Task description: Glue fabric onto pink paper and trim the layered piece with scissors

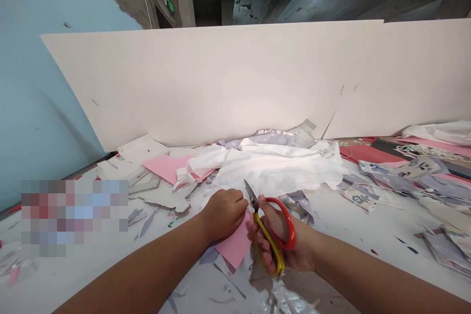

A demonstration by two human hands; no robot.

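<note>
1. Pressing pink paper (pixel 235 245) flat on table (pixel 368 235) under left hand (pixel 224 213), fingers curled together.
2. Gripping scissors (pixel 270 228) in right hand (pixel 279 240), fingers through loops, blades nearly closed beside paper's edge.
3. Judged partway: paper mostly whole, scraps (pixel 362 198) strewn around.

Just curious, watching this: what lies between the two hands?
In the head view, a pink paper sheet lies between the left hand and the right hand, which grips red-and-yellow scissors.
</note>
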